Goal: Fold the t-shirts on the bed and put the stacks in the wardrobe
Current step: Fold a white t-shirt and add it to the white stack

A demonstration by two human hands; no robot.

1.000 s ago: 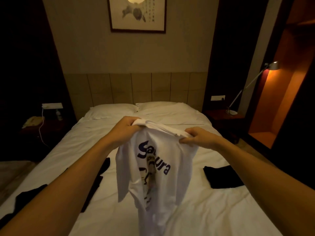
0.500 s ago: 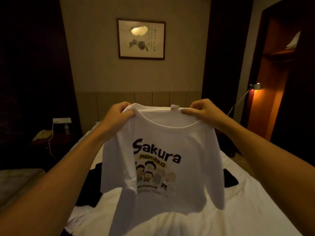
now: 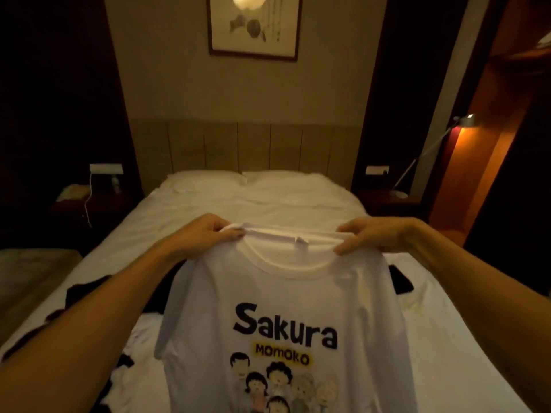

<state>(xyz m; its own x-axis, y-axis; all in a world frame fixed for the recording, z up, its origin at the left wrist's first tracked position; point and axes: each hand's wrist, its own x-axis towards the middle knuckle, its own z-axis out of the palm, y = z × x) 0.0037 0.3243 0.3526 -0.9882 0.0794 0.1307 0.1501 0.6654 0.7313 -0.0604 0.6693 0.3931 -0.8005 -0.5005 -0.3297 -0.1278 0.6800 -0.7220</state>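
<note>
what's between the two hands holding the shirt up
In the head view, only the white t-shirt's neckline spans from left hand to right hand, its small tag midway.

The room is dim and warm-toned, lit mostly by a lamp (image 3: 465, 120) glowing orange at the right. A bright glare spot sits on the picture (image 3: 253, 25) glass. Corners fall black, edges bow outward, and detail is soft.

T-shirt (image 3: 286, 293): hangs between left hand (image 3: 205, 234) and right hand (image 3: 369, 235), above bed (image 3: 462, 338). Pillows (image 3: 238, 178): beyond both hands. Lamp (image 3: 429, 150): right of right hand.
</note>
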